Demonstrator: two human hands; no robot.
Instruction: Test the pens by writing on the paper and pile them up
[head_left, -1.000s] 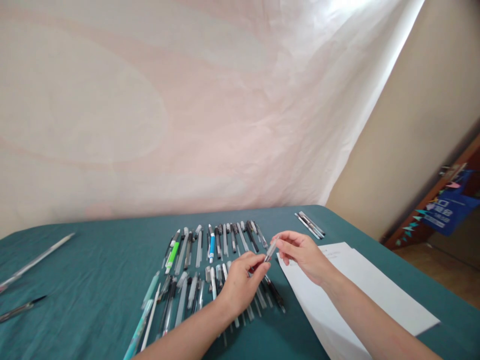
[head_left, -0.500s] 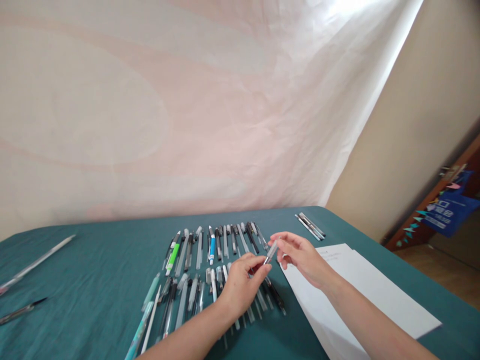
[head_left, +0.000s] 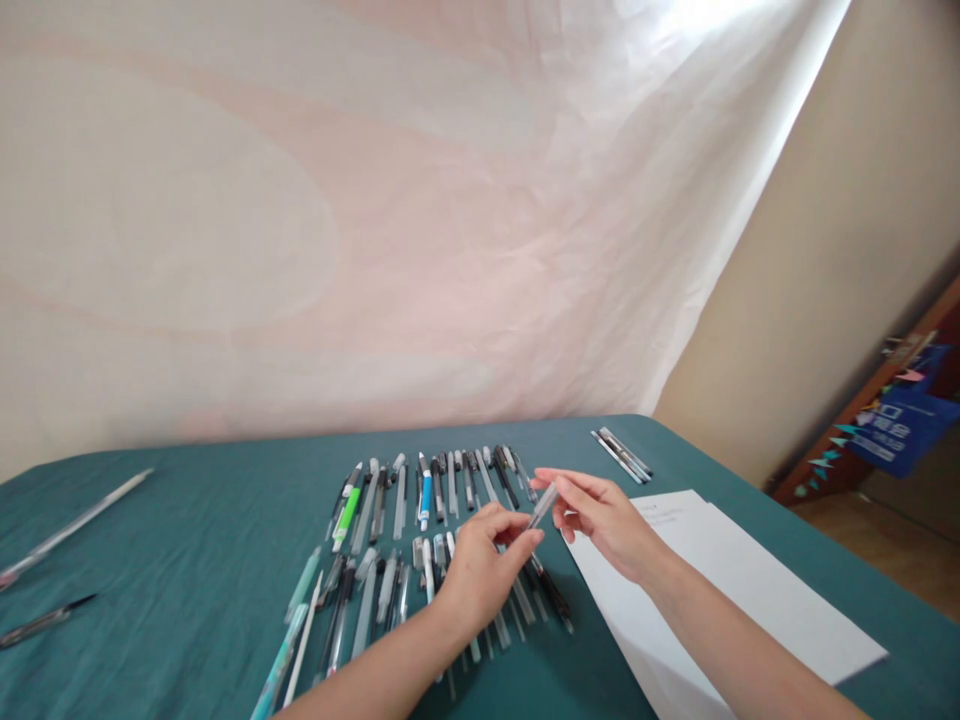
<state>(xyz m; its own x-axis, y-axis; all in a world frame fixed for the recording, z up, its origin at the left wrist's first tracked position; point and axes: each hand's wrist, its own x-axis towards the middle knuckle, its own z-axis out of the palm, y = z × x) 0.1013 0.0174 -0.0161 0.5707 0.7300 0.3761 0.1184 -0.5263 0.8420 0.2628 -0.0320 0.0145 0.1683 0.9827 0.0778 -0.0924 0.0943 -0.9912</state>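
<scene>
1. The left hand (head_left: 486, 558) pinched 1 clear tube (head_left: 541, 508) above the table (head_left: 217, 550); whether the right hand (head_left: 602, 515) gripped its upper end, I couldn't tell.
2. 2 rows of pens (head_left: 452, 487) lay below, including 1 green pen (head_left: 347, 516), 1 blue pen (head_left: 425, 495).
3. The left forearm (head_left: 390, 655) hid some pens; white paper (head_left: 727, 580) lay at right.

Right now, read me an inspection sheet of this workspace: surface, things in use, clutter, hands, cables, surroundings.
Surface: green-covered table, slight wrinkles at left.
Things in use: slim translucent pen, held tilted above the table; two rows of pens lie nearby.
Clutter: white sheets at right; slim sticks beyond them; two long pen-like items at far left.
Hands: left hand pinches the translucent pen; right hand is at its upper end, grip unclear.
Cables: nothing seen.
Surroundings: pale hanging cloth behind; blue item at right.
</scene>
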